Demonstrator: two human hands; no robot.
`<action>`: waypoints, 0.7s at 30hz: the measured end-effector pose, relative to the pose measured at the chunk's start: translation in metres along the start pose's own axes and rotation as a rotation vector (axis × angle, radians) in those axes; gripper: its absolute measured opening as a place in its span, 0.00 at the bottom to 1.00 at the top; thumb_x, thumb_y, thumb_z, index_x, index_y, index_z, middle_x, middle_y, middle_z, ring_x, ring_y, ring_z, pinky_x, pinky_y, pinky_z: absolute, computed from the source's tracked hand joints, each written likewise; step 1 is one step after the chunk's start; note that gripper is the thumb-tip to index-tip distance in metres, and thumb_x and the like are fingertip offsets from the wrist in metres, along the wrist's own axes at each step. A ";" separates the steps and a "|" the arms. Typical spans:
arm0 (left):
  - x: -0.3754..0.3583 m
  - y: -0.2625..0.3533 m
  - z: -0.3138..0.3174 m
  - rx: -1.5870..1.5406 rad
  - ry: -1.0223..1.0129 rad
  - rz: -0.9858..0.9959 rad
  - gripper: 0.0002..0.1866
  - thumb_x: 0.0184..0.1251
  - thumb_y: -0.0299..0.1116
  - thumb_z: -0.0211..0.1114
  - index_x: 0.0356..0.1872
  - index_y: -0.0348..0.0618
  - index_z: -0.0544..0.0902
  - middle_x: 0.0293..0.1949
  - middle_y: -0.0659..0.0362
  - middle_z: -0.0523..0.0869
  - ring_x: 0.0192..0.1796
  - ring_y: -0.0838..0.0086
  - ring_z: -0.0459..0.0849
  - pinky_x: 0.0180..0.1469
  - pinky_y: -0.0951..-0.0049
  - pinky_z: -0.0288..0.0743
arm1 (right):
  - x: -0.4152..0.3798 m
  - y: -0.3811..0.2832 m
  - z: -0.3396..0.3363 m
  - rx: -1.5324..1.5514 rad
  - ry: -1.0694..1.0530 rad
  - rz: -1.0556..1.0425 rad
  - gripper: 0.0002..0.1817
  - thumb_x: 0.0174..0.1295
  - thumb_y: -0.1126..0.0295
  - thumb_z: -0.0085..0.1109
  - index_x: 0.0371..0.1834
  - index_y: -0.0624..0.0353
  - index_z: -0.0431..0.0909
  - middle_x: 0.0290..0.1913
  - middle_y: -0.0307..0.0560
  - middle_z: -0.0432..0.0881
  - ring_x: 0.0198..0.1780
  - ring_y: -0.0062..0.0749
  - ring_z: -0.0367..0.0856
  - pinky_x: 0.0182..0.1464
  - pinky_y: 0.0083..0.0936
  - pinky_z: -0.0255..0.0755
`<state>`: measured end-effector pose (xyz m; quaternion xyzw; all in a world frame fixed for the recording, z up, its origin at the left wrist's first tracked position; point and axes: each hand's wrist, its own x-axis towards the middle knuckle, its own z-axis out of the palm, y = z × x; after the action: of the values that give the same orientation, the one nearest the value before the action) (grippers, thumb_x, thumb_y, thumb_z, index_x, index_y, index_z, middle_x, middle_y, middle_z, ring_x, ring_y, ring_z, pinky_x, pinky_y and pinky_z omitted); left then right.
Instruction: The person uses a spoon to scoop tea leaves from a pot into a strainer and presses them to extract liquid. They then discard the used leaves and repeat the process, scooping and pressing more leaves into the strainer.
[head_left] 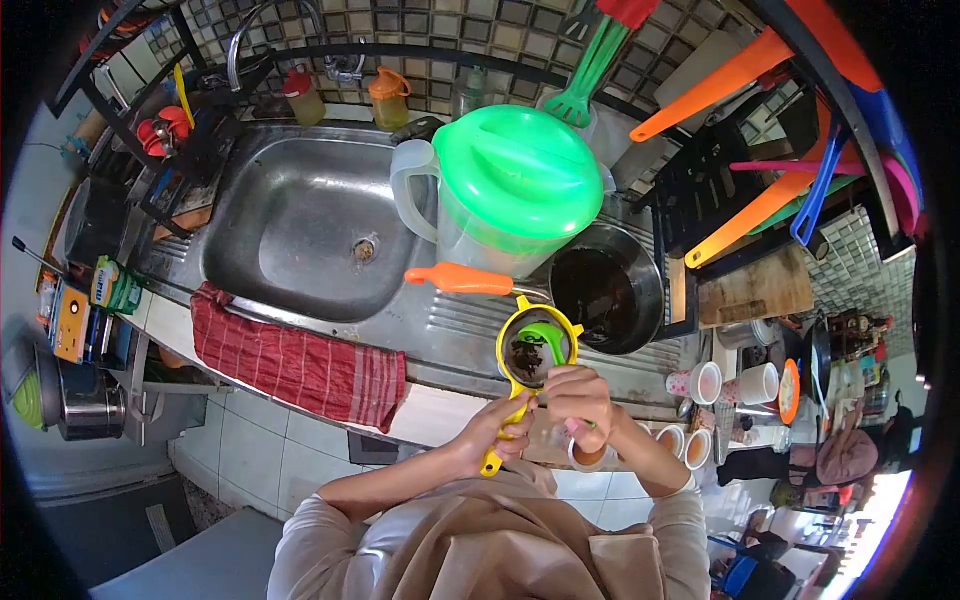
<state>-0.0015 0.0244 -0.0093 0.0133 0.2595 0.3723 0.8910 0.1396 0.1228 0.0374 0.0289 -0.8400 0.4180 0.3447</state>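
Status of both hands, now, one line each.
Left hand: closed around the handle of the yellow strainer.
Right hand: closed around the handle of the green spoon, its head over the strainer.

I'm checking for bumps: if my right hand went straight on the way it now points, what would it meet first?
Your right hand, holding the green plastic spoon-like utensil, would probably meet the round, yellow-rimmed strainer first, at its near rim, though depth is hard to judge.

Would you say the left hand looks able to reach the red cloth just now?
Probably, once freed: nothing visible blocks the way to the red cloth, but the left hand is gripping the yellow strainer.
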 end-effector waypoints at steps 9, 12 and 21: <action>0.001 -0.001 -0.002 0.031 -0.035 0.002 0.13 0.67 0.48 0.47 0.37 0.50 0.67 0.16 0.71 0.58 0.13 0.87 0.53 0.14 0.85 0.46 | -0.001 0.001 -0.011 0.190 0.217 0.184 0.17 0.46 0.63 0.42 0.08 0.62 0.55 0.10 0.44 0.54 0.12 0.36 0.55 0.18 0.28 0.49; 0.000 -0.002 -0.003 0.040 -0.039 -0.003 0.13 0.67 0.48 0.47 0.37 0.50 0.67 0.15 0.71 0.58 0.13 0.87 0.53 0.14 0.85 0.46 | 0.002 -0.001 -0.015 0.259 0.192 0.248 0.18 0.45 0.61 0.42 0.08 0.62 0.54 0.09 0.43 0.53 0.12 0.35 0.54 0.18 0.27 0.48; -0.005 -0.002 -0.001 0.054 -0.041 0.015 0.15 0.67 0.48 0.46 0.37 0.48 0.68 0.15 0.69 0.59 0.13 0.87 0.52 0.13 0.86 0.46 | 0.004 -0.003 -0.016 0.351 0.218 0.293 0.20 0.45 0.60 0.42 0.07 0.61 0.53 0.09 0.43 0.53 0.12 0.33 0.53 0.18 0.26 0.47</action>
<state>-0.0031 0.0195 -0.0085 0.0467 0.2511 0.3716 0.8926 0.1467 0.1336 0.0485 -0.0791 -0.7077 0.6034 0.3589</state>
